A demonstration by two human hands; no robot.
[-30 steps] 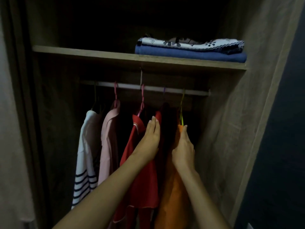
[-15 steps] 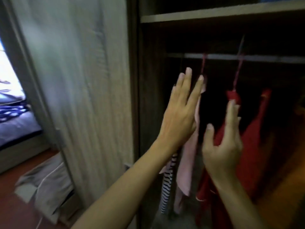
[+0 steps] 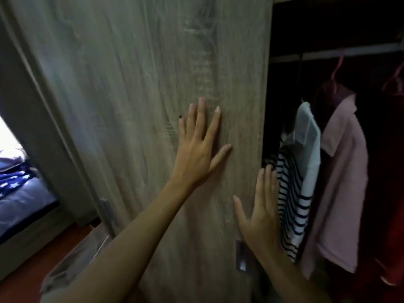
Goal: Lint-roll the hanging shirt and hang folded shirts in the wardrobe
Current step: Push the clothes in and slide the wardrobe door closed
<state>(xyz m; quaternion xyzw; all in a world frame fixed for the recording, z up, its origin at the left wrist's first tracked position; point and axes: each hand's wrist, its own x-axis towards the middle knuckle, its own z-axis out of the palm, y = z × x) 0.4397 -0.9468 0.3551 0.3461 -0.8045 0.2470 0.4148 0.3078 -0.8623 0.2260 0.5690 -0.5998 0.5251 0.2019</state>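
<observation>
door: wood-grain panel [image 3: 131,106] under left hand | bed: blue starred bedding [image 3: 15,184] far left of left hand | floor: reddish [image 3: 32,270] below-left | light: dim, daylight at left edge

**Both hands raised, palms forward**

The left hand [image 3: 197,149] is held flat with fingers straight and spread, thumb angled out to the right. Lower and to its right, the right hand [image 3: 260,212] is upright, fingers straight, forearms bare.

Single head-worn view, wide-angle. Faces forward and slightly down, close against wardrobe door [image 3: 135,106]. Open wardrobe interior at right edge, bed [image 3: 19,193] at far left.
</observation>
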